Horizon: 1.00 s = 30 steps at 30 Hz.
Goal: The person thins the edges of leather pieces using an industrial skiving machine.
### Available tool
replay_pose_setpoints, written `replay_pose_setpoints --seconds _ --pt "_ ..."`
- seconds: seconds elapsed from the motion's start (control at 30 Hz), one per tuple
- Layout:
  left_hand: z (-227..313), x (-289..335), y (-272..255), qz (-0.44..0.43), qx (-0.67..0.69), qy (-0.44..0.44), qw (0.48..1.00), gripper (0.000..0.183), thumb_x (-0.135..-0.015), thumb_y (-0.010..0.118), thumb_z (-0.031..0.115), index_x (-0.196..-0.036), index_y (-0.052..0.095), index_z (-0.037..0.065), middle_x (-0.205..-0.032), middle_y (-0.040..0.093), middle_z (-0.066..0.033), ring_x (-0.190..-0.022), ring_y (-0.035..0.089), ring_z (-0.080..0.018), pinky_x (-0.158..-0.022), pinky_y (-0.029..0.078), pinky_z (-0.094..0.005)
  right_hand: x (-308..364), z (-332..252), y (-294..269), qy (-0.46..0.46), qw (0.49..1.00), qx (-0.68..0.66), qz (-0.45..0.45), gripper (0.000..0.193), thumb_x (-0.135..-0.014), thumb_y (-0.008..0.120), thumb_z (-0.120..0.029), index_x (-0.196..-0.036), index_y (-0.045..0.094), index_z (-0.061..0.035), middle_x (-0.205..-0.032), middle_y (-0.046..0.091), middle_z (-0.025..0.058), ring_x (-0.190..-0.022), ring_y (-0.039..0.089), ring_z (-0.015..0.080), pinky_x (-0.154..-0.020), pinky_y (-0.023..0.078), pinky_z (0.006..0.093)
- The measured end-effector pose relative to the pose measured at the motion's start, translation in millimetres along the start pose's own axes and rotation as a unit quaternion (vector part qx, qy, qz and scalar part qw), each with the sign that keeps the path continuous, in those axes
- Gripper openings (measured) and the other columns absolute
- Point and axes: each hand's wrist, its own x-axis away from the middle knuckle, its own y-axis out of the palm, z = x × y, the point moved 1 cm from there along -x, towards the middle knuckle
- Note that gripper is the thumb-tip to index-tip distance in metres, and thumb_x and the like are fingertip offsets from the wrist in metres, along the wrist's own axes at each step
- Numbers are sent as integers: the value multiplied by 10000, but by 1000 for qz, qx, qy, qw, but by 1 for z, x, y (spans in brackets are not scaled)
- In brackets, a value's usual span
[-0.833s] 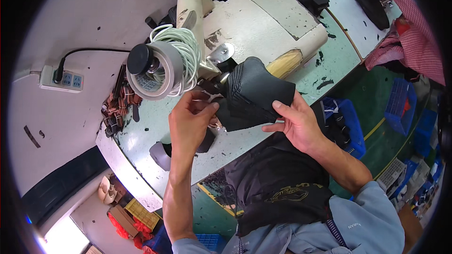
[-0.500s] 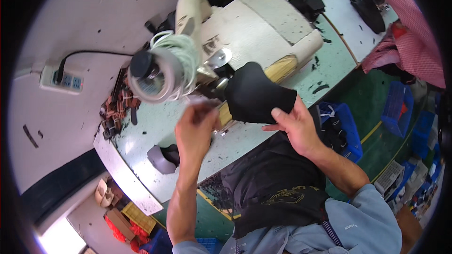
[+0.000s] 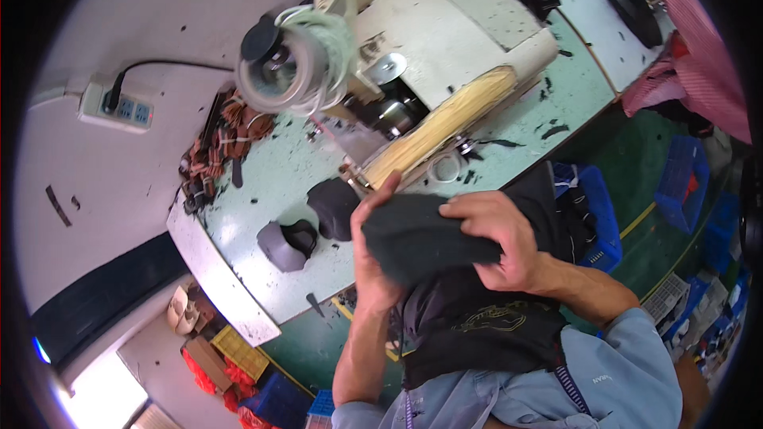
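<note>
Black flexible piece point(image 3: 433, 238) is located between the two hands, in front of the near edge of the bench point(image 3: 258, 183) and over the apron point(image 3: 493, 318); motion blurs its surface. The right hand point(image 3: 505, 242) clamps the right end, thumb on the lower edge side and fingers over the upper edge. The left hand point(image 3: 372, 262) bears against the left end; most of its fingers are hidden, so the closure of its grip cannot be told. Two dark curved pieces point(image 3: 286, 246) stand side by side on the bench, left of the left hand. A cream machine point(image 3: 445, 32) with a pale wooden strip point(image 3: 441, 127) occupies the bench beyond. Containers are arranged as follows. Blue crate point(image 3: 609, 218), beside the bench at right: dark pieces and a white strip inside. Second blue crate point(image 3: 669, 202), farther right: a red item inside. Yellow basket point(image 3: 241, 353), lower left: beside a brown carton point(image 3: 208, 365) and red bags point(image 3: 199, 373); contents not discernible.
</note>
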Motion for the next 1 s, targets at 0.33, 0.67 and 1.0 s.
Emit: replay_pose_setpoints --seconds 0.33,0.67,1.0 --pt "51 -10 -3 -14 -330 -105 938 553 -848 662 -23 -1363 462 -23 -1258 580 -144 -1025 598 -140 -825 506 -254 -6 1 18 377 855 -311 -176 543 -935 582 -146 -1378 337 51 -1246 544 182 -1149 549 226 -983 436 349" --pt "66 -40 -18 -47 -435 -92 894 265 -946 597 141 -1158 605 -18 -975 639 -38 -873 568 -82 -759 478 -236 -23 9 44 334 895 -158 -250 471 -948 545 -256 -1298 414 31 -1063 620 270 -987 621 400 -865 489 424" --pt "73 -84 -53 29 -397 -225 889 227 -927 660 215 -962 677 -8 -806 616 31 -708 508 -35 -629 409 -197 -108 49 -25 169 941 201 -214 248 -880 632 -148 -1098 609 -33 -984 655 140 -908 611 310 -801 487 394"
